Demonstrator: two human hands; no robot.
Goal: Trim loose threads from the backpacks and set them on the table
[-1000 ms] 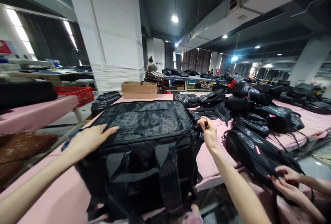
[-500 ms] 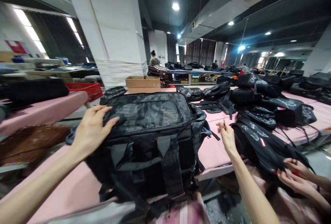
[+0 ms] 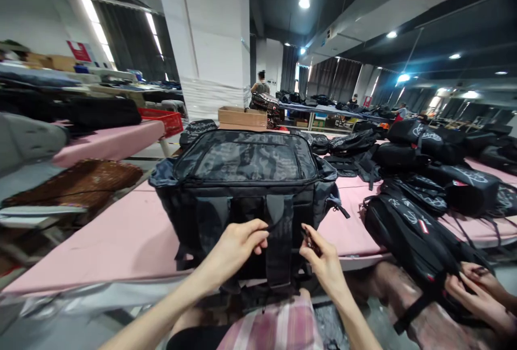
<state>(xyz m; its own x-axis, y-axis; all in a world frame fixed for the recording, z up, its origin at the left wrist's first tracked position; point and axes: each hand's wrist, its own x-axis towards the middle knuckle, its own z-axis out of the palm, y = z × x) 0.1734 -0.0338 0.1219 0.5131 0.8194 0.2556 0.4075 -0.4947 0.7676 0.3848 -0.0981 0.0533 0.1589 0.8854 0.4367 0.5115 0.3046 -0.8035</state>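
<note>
A large black-and-grey camouflage backpack (image 3: 248,161) stands in front of me with its flat panel up and its webbing straps (image 3: 279,247) towards me. My left hand (image 3: 244,239) is closed in front of the straps, fingertips pinched near the handle loop. Whatever those fingers hold, if anything, is too small to make out. A little to the right, my right hand (image 3: 323,258) is closed around a small dark tool (image 3: 311,242), mostly hidden in the fingers. Its kind does not show.
The backpack rests on a pink-covered table (image 3: 133,231). On the right, another person's hands (image 3: 472,291) work on a black backpack (image 3: 412,226). More black bags (image 3: 420,134) are piled behind. A cardboard box (image 3: 242,118) and red crate (image 3: 172,122) stand further back.
My left hand has left the backpack's top left corner and come down to the straps in front. My right hand has moved left and lower, near it. The view has turned left.
</note>
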